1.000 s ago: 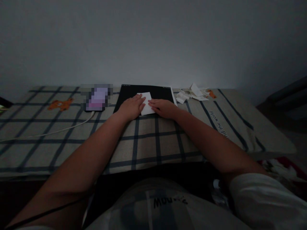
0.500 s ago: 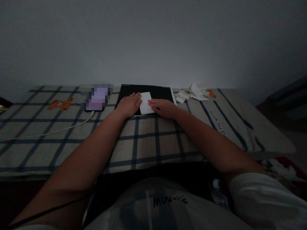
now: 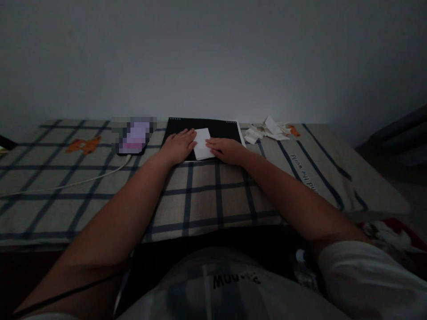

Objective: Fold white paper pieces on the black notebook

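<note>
A small white piece of paper (image 3: 202, 146), which looks folded, lies on a black notebook (image 3: 215, 124) with punched holes along its far edge. My left hand (image 3: 179, 146) rests palm down on the notebook, fingers stretched out and their tips at the paper's left edge. From the other side my right hand (image 3: 227, 150) lies flat, its fingertips on the paper's right edge. Both hands are open and neither grips the paper. Part of the notebook's near edge is hidden under my hands.
Torn white paper scraps (image 3: 268, 130) lie right of the notebook. To the left are a blurred-out phone (image 3: 135, 138) and its white cable (image 3: 96, 178). A checked cloth (image 3: 203, 195) covers the table, which stands against a grey wall. Below right is a clear bottle (image 3: 303, 271).
My left hand has shifted very slightly left, and its thumb has drawn back a little. The paper and my right hand stay almost where they were.
</note>
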Demonstrator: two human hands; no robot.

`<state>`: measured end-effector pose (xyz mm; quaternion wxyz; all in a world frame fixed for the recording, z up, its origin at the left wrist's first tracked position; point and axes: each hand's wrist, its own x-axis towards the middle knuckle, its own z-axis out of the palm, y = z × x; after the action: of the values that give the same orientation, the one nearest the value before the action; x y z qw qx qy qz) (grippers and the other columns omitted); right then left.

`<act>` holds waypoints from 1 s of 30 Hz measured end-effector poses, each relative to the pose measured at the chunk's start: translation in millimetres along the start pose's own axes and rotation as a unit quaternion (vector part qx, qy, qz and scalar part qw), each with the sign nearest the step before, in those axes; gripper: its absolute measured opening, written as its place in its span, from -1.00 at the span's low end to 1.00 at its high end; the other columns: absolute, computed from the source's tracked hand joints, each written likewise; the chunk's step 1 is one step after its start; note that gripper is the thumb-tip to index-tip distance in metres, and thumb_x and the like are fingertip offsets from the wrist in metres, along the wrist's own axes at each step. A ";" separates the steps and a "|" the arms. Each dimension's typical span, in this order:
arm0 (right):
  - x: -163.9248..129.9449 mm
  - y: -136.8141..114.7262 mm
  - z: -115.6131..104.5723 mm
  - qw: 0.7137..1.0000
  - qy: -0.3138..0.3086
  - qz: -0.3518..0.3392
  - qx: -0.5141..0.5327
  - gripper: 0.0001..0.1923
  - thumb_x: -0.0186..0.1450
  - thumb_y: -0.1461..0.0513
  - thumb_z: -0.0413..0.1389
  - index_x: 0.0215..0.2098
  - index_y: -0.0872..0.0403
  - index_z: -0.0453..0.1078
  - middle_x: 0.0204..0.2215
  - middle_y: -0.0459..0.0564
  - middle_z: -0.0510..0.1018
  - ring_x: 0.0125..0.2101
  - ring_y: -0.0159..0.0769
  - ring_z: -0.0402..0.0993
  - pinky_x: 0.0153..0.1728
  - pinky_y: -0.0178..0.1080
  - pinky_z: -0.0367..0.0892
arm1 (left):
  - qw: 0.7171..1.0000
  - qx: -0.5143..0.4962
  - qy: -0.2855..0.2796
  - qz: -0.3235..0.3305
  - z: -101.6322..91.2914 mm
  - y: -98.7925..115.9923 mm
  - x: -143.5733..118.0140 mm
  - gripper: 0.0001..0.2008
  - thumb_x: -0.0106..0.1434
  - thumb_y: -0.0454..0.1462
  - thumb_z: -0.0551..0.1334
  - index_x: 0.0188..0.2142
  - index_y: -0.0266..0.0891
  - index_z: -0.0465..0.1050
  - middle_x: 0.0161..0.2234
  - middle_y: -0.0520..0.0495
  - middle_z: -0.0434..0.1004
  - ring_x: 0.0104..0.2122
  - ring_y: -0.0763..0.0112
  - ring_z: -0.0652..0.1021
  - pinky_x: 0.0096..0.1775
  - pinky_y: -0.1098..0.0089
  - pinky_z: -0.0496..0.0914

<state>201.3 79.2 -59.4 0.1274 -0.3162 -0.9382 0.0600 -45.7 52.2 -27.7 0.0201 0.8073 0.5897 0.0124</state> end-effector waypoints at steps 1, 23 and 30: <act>-0.4 -0.3 -0.4 1.000 0.000 -0.001 -0.003 -0.46 0.59 0.28 0.03 0.46 0.20 0.51 0.49 0.25 0.48 0.50 -0.02 0.45 0.53 0.14 0.34 | 1.000 0.002 0.013 0.009 -0.1 0.9 -0.9 -0.36 0.69 -0.15 -0.07 0.64 -0.28 0.20 0.66 -0.22 0.14 0.65 0.02 0.19 0.56 -0.11 0.21; -0.4 -1.4 -1.0 1.000 -0.002 0.001 -0.004 -0.45 0.60 0.29 0.03 0.48 0.22 0.47 0.50 0.26 0.45 0.52 -0.03 0.42 0.54 0.13 0.32 | 0.995 -0.007 -0.084 0.061 -1.7 -19.5 -1.6 -0.20 0.66 0.09 0.08 0.72 -0.11 -0.05 0.71 -0.20 -0.05 0.69 0.11 0.06 0.61 -0.01 -0.05; -1.3 2.1 1.8 1.000 0.010 -0.009 0.018 -0.46 0.58 0.30 0.05 0.47 0.18 0.50 0.48 0.24 0.48 0.50 -0.02 0.45 0.54 0.17 0.33 | 0.994 -0.001 -0.083 0.067 -1.1 -20.2 -0.8 -0.01 0.54 0.21 0.23 0.73 -0.10 -0.11 0.71 -0.26 -0.06 0.68 0.00 0.08 0.61 -0.04 -0.03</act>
<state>203.0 80.1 -61.7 0.1429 -0.3062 -0.9384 0.0722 -65.3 57.6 -27.5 0.0691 0.8433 0.5303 -0.0527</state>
